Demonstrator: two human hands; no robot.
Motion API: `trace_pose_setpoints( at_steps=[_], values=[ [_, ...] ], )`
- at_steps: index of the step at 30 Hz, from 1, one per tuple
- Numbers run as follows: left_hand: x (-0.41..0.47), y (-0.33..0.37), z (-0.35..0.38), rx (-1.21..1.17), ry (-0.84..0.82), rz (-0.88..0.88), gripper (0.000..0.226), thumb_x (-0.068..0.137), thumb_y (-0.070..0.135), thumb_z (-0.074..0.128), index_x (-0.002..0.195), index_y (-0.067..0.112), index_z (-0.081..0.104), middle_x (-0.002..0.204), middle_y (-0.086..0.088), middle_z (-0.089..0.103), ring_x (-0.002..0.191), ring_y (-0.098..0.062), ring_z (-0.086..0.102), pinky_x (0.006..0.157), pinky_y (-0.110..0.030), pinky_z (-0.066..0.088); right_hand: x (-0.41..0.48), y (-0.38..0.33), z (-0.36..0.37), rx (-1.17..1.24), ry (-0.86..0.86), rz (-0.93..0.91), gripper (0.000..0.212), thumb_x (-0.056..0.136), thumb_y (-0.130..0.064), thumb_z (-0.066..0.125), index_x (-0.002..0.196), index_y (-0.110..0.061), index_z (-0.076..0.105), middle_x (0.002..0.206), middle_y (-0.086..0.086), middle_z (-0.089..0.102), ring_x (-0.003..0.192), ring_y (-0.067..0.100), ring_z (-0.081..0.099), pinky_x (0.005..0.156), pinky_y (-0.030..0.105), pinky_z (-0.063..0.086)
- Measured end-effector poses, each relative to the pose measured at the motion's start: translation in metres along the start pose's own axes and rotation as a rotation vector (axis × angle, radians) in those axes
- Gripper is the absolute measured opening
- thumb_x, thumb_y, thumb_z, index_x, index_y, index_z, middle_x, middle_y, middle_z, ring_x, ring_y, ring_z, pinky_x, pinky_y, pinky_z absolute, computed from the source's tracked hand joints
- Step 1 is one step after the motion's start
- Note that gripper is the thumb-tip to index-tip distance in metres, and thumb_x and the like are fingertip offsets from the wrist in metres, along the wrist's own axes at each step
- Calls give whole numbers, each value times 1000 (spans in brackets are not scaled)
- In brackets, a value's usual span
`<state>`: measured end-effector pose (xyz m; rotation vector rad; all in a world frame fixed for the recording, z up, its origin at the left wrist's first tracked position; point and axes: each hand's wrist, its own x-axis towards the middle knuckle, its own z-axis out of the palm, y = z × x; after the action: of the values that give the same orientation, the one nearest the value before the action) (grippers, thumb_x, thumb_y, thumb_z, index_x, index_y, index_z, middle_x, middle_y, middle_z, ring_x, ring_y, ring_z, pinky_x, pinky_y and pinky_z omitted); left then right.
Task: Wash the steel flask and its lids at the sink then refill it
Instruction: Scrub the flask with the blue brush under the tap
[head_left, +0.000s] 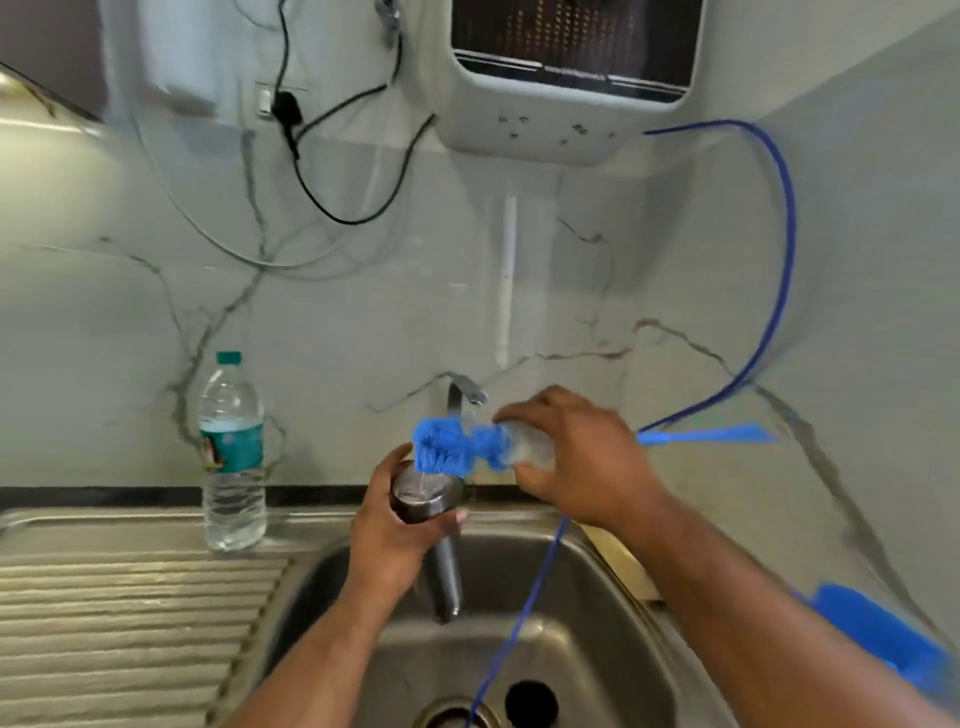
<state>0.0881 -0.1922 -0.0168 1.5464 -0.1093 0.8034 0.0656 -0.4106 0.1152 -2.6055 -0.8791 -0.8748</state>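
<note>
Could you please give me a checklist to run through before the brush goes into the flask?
1. Flask grip: the left hand grips the steel flask upright over the sink: ok.
2. Flask mouth: uncovered, no lid on it: ok.
3. Water: a thin stream seems to run from the tap into the mouth: ok.
4. Brush aim: the right hand holds the blue brush sideways above the mouth, not pointing down: not ok.
5. Soap inside the flask: cannot tell.
6. Clear path: the blue tube hangs across the basin below the right wrist and might snag: not ok.
</note>
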Motion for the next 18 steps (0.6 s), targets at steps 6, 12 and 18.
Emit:
trace_pose_setpoints(
  at_steps=[6, 12, 18],
  values=[
    [12, -2, -16, -334, 180, -251, 98, 47, 36, 103, 134, 29, 58, 123, -5, 69, 111, -21, 70, 95, -42, 57, -4, 12, 70, 340, 190, 36, 51, 73, -40, 64, 124, -42, 61, 116, -19, 57, 106, 6, 63, 90, 42, 56],
    [21, -3, -27, -646, 232, -431, 59, 66, 23, 82, 119, 8, 62, 118, -14, 72, 116, -27, 66, 86, -40, 55, -19, 11, 107, 397, 168, 69, 52, 84, -47, 61, 134, -52, 46, 124, -24, 53, 111, 5, 60, 96, 43, 52],
    [17, 0, -21, -622, 295, -340, 85, 66, 15, 83, 141, 5, 44, 129, -19, 65, 107, -29, 71, 90, -51, 58, -22, -2, 120, 397, 114, 56, 56, 94, -47, 64, 145, -52, 42, 127, -25, 48, 109, 0, 56, 86, 20, 50]
  ],
)
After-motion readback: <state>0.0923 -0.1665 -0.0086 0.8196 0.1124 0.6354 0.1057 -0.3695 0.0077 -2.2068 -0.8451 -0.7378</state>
